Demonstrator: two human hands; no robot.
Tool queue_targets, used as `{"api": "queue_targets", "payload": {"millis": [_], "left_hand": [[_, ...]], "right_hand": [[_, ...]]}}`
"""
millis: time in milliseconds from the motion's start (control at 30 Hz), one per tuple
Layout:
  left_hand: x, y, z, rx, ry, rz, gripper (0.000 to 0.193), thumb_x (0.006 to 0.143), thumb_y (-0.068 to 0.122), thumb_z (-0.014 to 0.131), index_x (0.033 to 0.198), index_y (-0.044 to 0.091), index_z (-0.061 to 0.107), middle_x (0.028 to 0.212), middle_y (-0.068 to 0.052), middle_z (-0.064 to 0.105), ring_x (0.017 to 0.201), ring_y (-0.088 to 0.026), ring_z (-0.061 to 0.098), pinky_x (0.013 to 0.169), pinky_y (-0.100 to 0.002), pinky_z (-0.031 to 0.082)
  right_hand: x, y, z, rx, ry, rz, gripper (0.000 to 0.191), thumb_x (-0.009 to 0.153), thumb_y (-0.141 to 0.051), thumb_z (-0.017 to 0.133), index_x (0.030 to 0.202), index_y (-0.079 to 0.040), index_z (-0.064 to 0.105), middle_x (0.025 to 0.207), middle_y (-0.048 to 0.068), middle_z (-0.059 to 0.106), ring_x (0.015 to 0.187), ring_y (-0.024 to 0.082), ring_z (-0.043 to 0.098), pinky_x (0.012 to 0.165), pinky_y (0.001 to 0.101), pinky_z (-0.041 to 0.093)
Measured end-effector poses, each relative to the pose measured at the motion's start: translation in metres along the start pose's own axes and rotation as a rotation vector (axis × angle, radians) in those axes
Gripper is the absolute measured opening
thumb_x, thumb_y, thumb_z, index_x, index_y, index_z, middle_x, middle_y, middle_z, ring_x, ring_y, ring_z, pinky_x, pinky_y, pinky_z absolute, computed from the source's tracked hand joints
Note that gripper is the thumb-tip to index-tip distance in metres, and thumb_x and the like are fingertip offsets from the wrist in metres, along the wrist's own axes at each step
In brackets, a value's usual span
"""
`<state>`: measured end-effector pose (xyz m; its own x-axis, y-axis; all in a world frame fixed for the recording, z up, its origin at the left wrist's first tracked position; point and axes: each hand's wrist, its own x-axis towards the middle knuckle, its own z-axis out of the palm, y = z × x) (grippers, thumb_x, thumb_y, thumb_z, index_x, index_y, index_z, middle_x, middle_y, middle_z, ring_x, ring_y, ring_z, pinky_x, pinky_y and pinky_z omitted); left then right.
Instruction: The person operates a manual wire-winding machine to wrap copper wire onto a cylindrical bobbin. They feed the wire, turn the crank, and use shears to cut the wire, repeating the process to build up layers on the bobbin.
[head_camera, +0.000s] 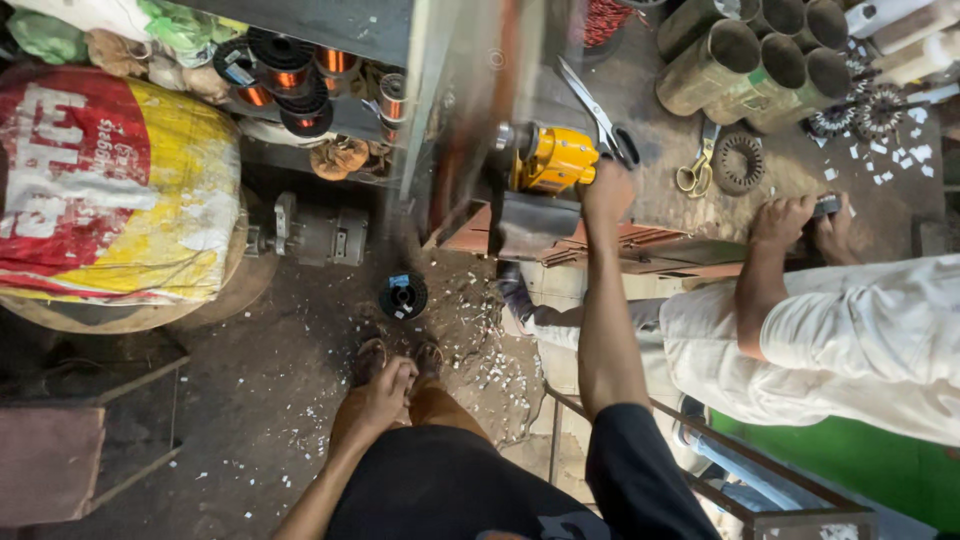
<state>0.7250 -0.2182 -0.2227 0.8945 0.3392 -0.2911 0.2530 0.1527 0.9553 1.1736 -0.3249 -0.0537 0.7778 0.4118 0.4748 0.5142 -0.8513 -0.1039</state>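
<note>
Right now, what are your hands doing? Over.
Right hand reaching to yellow power tool on bench. Left hand resting on knee. Scissors beside tool.

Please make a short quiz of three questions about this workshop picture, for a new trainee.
1. True or false: the person's right hand reaches to the workbench beside the yellow power tool.
2. Where does the left hand rest? A) on the striped sack B) on the person's own knee C) on the black spool
3. Which tool with yellow handles lies on the workbench beside the toothed metal ring?

Key: 1 true. 2 B. 3 the scissors.
</note>
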Motion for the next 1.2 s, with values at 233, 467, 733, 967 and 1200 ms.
{"api": "queue_targets", "payload": {"millis": [233, 467, 733, 967, 1200], "left_hand": [[-0.009, -0.006, -0.001, 0.111, -0.021, -0.017, 0.029, 0.108, 0.028, 0.041, 0.111, 0.005, 0.059, 0.082, -0.004, 0.057, 0.06, -0.011, 0.059, 0.05, -0.031, 0.058], [0.01, 0.004, 0.0, 0.008, -0.022, 0.038, 0.029, 0.11, 0.03, 0.044, 0.109, 0.006, 0.061, 0.076, -0.003, 0.054, 0.055, -0.009, 0.054, 0.048, -0.027, 0.049], [0.027, 0.021, -0.002, 0.058, 0.032, 0.059, 0.031, 0.109, 0.031, 0.043, 0.104, 0.007, 0.062, 0.071, -0.001, 0.056, 0.052, -0.008, 0.056, 0.047, -0.026, 0.049], [0.021, 0.016, 0.001, 0.059, 0.047, 0.003, 0.027, 0.108, 0.027, 0.046, 0.104, 0.007, 0.063, 0.07, -0.001, 0.056, 0.05, -0.009, 0.056, 0.045, -0.026, 0.048], [0.0, 0.005, 0.002, 0.151, -0.023, -0.099, 0.025, 0.109, 0.027, 0.041, 0.109, 0.01, 0.059, 0.07, 0.001, 0.054, 0.055, -0.009, 0.057, 0.046, -0.026, 0.051]], "right_hand": [[-0.092, -0.005, -0.047, 0.152, 0.275, -0.182, 0.003, 0.078, -0.006, 0.073, 0.079, -0.008, 0.072, 0.072, 0.01, 0.061, 0.071, 0.032, 0.056, 0.063, 0.0428, 0.044], [-0.064, -0.003, -0.095, 0.211, 0.556, -0.182, 0.024, 0.079, 0.003, 0.073, 0.068, -0.006, 0.055, 0.068, 0.01, 0.05, 0.066, 0.028, 0.049, 0.062, 0.0429, 0.036], [0.038, 0.003, -0.093, 0.153, 0.43, -0.106, 0.013, 0.079, -0.009, 0.072, 0.071, -0.013, 0.063, 0.076, 0.006, 0.067, 0.073, 0.03, 0.061, 0.063, 0.0426, 0.045], [0.075, 0.0, -0.039, 0.07, 0.078, 0.091, 0.012, 0.084, -0.021, 0.075, 0.092, -0.016, 0.081, 0.083, 0.016, 0.074, 0.077, 0.037, 0.072, 0.063, 0.0453, 0.054], [0.019, -0.007, -0.01, 0.044, -0.21, 0.128, 0.017, 0.089, -0.024, 0.068, 0.101, -0.018, 0.079, 0.084, 0.016, 0.075, 0.077, 0.037, 0.072, 0.065, 0.0477, 0.054]]}}
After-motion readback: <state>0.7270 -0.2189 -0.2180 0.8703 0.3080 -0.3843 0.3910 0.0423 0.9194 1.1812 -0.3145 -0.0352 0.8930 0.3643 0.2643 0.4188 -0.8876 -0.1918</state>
